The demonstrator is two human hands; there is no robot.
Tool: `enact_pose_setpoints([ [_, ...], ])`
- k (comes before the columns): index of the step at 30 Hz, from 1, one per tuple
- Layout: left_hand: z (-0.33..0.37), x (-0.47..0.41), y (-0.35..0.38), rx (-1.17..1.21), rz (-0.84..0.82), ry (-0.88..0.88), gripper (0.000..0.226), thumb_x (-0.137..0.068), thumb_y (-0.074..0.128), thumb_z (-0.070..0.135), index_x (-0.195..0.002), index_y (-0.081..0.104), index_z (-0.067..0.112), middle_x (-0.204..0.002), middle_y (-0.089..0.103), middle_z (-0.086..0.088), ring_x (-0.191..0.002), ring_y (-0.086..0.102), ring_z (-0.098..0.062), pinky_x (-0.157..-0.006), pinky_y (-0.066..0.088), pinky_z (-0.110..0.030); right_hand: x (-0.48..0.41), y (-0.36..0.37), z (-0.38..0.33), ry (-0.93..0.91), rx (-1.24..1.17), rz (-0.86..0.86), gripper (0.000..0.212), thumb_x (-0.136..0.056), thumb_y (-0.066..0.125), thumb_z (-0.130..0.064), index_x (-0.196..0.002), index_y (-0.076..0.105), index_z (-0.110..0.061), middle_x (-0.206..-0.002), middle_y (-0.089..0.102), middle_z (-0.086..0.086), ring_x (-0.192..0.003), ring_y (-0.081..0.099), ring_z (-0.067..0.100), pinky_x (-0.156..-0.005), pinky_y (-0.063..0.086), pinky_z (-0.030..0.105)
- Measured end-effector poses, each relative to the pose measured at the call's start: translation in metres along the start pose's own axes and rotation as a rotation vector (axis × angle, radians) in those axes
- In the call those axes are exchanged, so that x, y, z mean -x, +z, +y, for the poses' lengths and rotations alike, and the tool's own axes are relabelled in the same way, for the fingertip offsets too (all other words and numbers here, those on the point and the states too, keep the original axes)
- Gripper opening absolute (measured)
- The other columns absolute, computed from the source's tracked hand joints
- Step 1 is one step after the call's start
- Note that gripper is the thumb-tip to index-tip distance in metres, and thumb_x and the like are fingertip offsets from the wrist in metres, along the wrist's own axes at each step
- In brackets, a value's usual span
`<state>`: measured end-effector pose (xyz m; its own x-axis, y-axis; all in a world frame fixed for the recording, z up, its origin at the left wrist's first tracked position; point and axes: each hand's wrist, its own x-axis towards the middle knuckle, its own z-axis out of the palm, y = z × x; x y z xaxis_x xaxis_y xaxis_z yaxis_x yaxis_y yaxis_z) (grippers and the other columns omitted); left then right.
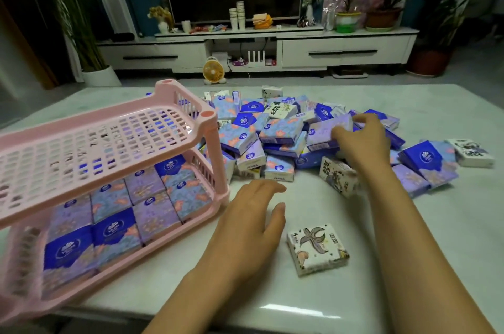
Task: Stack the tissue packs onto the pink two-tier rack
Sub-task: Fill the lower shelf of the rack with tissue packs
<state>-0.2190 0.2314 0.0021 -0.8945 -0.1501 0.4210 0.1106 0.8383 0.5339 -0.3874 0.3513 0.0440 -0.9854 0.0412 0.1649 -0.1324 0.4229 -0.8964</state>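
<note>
- The right hand (364,140) reached into the heap, its fingers curled over the far right end of a lilac pack (328,130) and its thumb against the near side, so it had the pack in a grip.
- That lilac pack lay tipped on top of other packs. Its long axis ran left to right from the fingers, and its broad pale face with a small blue round logo was turned up.
- The pile of tissue packs (272,131) pressed in around those fingers on every side. The packs were blue, lilac and pink-flowered and lay at all angles, several leaning on the gripped one.
- Just below the right wrist a white printed pack (338,176) stood on edge against the heap.
- The left hand (251,213) was held flat and relaxed above the table (409,251), its fingers spread and holding nothing.
- Just right of its fingers a second white pack (317,249) lay flat and alone, turned slightly askew.
- Left of those fingers stood the pink rack (212,148), its long axis running from near left to far right.
- Its lower tier (196,224) held flat rows of blue and lilac packs, faces up.
- Its slotted upper tier (95,142) held none.
- Far beyond both hands a small yellow fan (213,70) sat on the floor.
</note>
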Motion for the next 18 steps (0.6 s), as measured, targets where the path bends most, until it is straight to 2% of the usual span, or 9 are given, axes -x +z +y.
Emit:
enact_pose_setpoints([
  [1, 0.003, 0.001, 0.0, 0.06, 0.003, -0.045, 0.035, -0.091, 0.042, 0.038, -0.12, 0.055, 0.023, -0.118, 0.054, 0.013, -0.109, 0.043, 0.004, -0.094, 0.032, -0.012, 0.003, -0.005, -0.003, 0.037, -0.076, -0.028, 0.049, -0.077, 0.057, -0.023, -0.125, 0.048, -0.017, -0.122, 0.055, 0.008, -0.109, 0.053, 0.026, -0.092, 0.046, 0.04],
  [3, 0.009, 0.0, 0.0, 0.206, 0.013, -0.144, 0.031, -0.092, 0.051, 0.035, -0.122, 0.052, 0.028, -0.115, 0.053, 0.018, -0.106, 0.047, 0.007, -0.091, 0.038, -0.012, 0.014, -0.018, -0.008, 0.082, -0.219, -0.136, 0.039, -0.071, 0.054, -0.022, -0.11, 0.056, -0.018, -0.1, 0.058, 0.006, -0.082, 0.056, 0.02, -0.072, 0.05, 0.035],
  [5, 0.017, -0.002, 0.001, 0.387, 0.005, -0.244, 0.031, -0.09, 0.057, 0.033, -0.12, 0.05, 0.034, -0.113, 0.057, 0.016, -0.101, 0.054, 0.006, -0.085, 0.045, -0.013, 0.028, -0.028, -0.01, 0.126, -0.288, -0.296, 0.013, -0.077, 0.05, -0.012, -0.088, 0.058, -0.011, -0.076, 0.048, 0.009, -0.057, 0.039, 0.016, -0.054, 0.033, 0.025],
  [7, 0.024, -0.005, 0.002, 0.557, 0.0, -0.315, 0.041, -0.083, 0.064, 0.04, -0.121, 0.049, 0.035, -0.11, 0.06, 0.013, -0.095, 0.06, 0.003, -0.081, 0.05, -0.016, 0.04, -0.034, -0.011, 0.134, -0.273, -0.459, 0.011, -0.081, 0.05, -0.006, -0.085, 0.058, -0.011, -0.07, 0.045, 0.009, -0.053, 0.036, 0.016, -0.051, 0.03, 0.025],
  [9, 0.027, -0.006, 0.005, 0.703, 0.012, -0.382, 0.056, -0.073, 0.066, 0.051, -0.123, 0.046, 0.039, -0.104, 0.064, 0.011, -0.092, 0.064, -0.005, -0.081, 0.055, -0.026, 0.048, -0.038, -0.014, 0.108, -0.219, -0.575, 0.008, -0.082, 0.055, -0.005, -0.084, 0.056, -0.012, -0.063, 0.051, 0.005, -0.049, 0.042, 0.015, -0.048, 0.035, 0.024],
  [11, 0.029, -0.006, 0.005, 0.785, 0.019, -0.41, 0.059, -0.069, 0.072, 0.05, -0.12, 0.045, 0.041, -0.099, 0.066, 0.012, -0.088, 0.067, -0.008, -0.078, 0.056, -0.029, 0.052, -0.044, -0.017, 0.1, -0.196, -0.653, 0.012, -0.081, 0.061, -0.004, -0.083, 0.053, -0.012, -0.056, 0.055, 0.002, -0.042, 0.046, 0.012, -0.048, 0.039, 0.026],
  [13, 0.027, -0.004, 0.006, 0.728, -0.01, -0.379, 0.077, -0.059, 0.074, 0.051, -0.129, 0.046, 0.034, -0.106, 0.066, 0.01, -0.089, 0.065, -0.003, -0.076, 0.055, -0.024, 0.057, -0.052, -0.019, 0.081, -0.165, -0.749, 0.015, -0.08, 0.066, -0.007, -0.082, 0.052, -0.011, -0.055, 0.06, 0.003, -0.042, 0.051, 0.01, -0.05, 0.042, 0.026],
  [15, 0.026, -0.002, 0.009, 0.615, -0.043, -0.363, 0.104, -0.048, 0.073, 0.059, -0.141, 0.036, 0.029, -0.124, 0.059, 0.005, -0.106, 0.06, -0.006, -0.085, 0.054, -0.027, 0.062, -0.058, -0.02, 0.044, -0.127, -0.838, 0.016, -0.079, 0.069, -0.013, -0.082, 0.053, -0.01, -0.058, 0.063, 0.003, -0.047, 0.054, 0.01, -0.052, 0.044, 0.025],
  [18, 0.024, -0.001, 0.015, 0.561, -0.041, -0.364, 0.111, -0.045, 0.074, 0.061, -0.143, 0.032, 0.03, -0.129, 0.055, 0.001, -0.113, 0.057, -0.012, -0.091, 0.052, -0.036, 0.064, -0.06, -0.017, 0.007, -0.065, -0.856, 0.017, -0.078, 0.07, -0.019, -0.081, 0.056, -0.01, -0.06, 0.064, 0.002, -0.051, 0.056, 0.009, -0.054, 0.046, 0.024],
])
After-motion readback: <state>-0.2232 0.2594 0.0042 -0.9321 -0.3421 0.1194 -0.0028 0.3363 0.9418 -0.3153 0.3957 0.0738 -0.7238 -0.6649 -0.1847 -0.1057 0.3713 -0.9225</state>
